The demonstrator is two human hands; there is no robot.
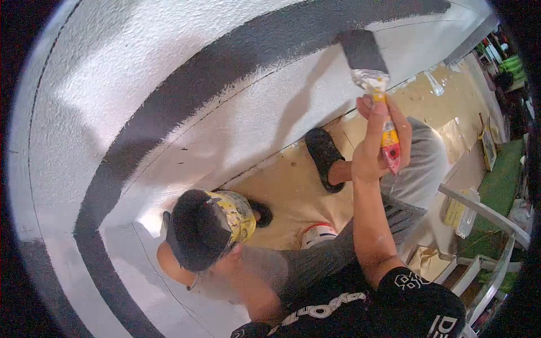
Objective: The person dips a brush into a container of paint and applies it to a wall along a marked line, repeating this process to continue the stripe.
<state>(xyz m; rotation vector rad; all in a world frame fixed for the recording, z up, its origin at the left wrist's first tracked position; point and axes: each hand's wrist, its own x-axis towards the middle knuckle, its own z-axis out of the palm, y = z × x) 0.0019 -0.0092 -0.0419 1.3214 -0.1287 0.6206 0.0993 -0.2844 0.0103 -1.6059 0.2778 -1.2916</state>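
Note:
My right hand (375,132) is closed around the yellow and red handle of a paintbrush (364,52). Dark grey paint covers its wide bristles, whose tip meets the lower edge of a curved dark grey band (186,90) on the white textured wall (129,39). Below that, my left hand (230,258) grips a yellow, paint-spattered pot (239,217). The pot is tilted so that its dark inside shows; part of this hand is hidden behind it.
A thin pencil line runs along the wall below the band. On the tan floor (270,194) are a dark clog (324,158) on my foot and a white tub (318,232) with a red and blue rim. To the right, a metal ladder (487,211) lies near a green mat (499,183).

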